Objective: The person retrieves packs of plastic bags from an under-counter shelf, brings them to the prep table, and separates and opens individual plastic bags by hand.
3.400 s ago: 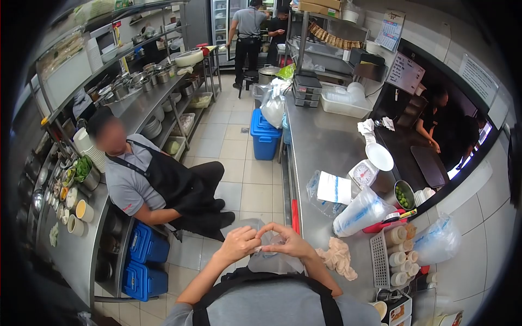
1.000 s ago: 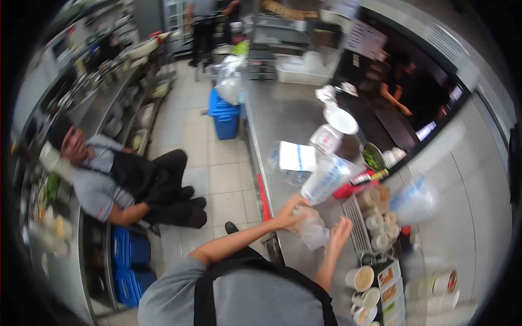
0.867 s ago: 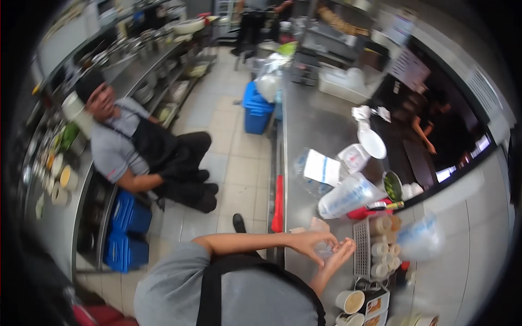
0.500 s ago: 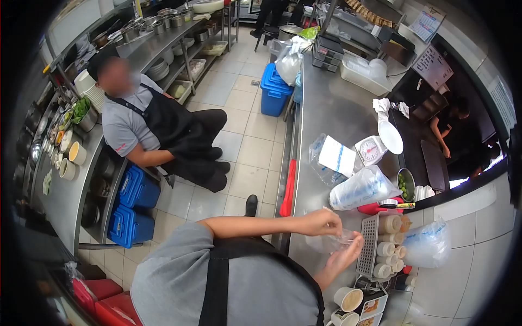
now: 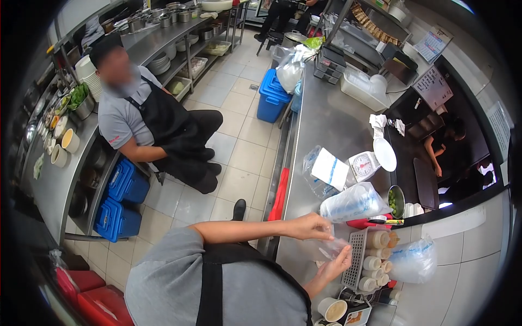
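Note:
Between my two hands, over the steel counter (image 5: pixel 321 130), a small clear plastic bag (image 5: pixel 333 248) is stretched. My left hand (image 5: pixel 310 226) pinches its upper edge, fingers pressed together. The bag's lower right side is gripped by my right hand (image 5: pixel 337 263), thumb and fingers closed on it. Whether anything is inside the bag cannot be made out. Just right of my hands stands a grey basket (image 5: pixel 356 252) of capped bottles. Above them lies a large plastic roll of bags (image 5: pixel 353 204). Farther up are a white paper pack (image 5: pixel 330 169) and a dial scale (image 5: pixel 363 165).
A person (image 5: pixel 157 117) in a black apron sits at the left, by the other steel counter (image 5: pixel 70 179). Blue bins (image 5: pixel 128 182) are under that counter. Another blue bin (image 5: pixel 272 98) stands in the aisle. A cup (image 5: pixel 332 309) is near my right forearm.
My hands have gone from in front of my body to over the counter on the right, with the bag. The view has turned. The seated person has stayed at the left.

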The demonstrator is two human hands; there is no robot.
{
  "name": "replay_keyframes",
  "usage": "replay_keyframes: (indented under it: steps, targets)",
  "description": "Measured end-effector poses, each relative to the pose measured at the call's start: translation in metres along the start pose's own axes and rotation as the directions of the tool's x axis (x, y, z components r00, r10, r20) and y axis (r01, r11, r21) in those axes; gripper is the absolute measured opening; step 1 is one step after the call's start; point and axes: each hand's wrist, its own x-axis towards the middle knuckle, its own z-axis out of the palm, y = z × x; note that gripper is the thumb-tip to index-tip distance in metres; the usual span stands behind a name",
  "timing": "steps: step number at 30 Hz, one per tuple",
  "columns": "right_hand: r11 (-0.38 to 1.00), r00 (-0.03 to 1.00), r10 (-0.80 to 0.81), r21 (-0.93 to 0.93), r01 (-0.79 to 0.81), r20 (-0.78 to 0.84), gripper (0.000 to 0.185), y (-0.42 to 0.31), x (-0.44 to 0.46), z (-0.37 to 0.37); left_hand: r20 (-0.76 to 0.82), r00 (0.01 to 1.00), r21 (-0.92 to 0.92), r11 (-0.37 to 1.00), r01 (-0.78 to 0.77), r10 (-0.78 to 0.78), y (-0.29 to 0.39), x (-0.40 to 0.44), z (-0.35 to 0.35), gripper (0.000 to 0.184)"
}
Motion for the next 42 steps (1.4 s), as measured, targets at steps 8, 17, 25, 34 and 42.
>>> replay_keyframes:
  steps: [8,17,25,34,42]
  targets:
    - [0.939,0.94,0.126,0.267,-0.216,0.319,0.021,0.011,-0.003,-0.016,-0.129,0.975,-0.223,0.952,-0.208,0.183,0.021,0.0,-0.002,0.026]
    - [0.643,0.796,-0.322,0.735,-0.212,0.512,0.048,0.021,0.014,-0.02,0.359,0.917,-0.429,0.903,-0.003,0.173,0.012,0.001,-0.007,0.033]
    - [0.981,0.74,-0.065,0.179,-0.077,0.67,0.053,0.041,0.007,-0.057,0.531,0.821,-0.792,0.467,0.394,0.208,0.018,0.01,-0.01,0.028]
    - [0.951,0.908,-0.304,0.153,0.27,0.289,0.016,-0.06,0.085,-0.04,0.613,0.76,-0.368,0.929,0.033,0.215,0.06,0.088,-0.04,0.012]
    - [0.765,0.892,-0.407,-0.461,0.449,0.195,0.011,-0.023,0.159,0.004,-0.362,0.883,0.397,0.907,-0.144,0.299,0.007,0.177,-0.03,0.009]
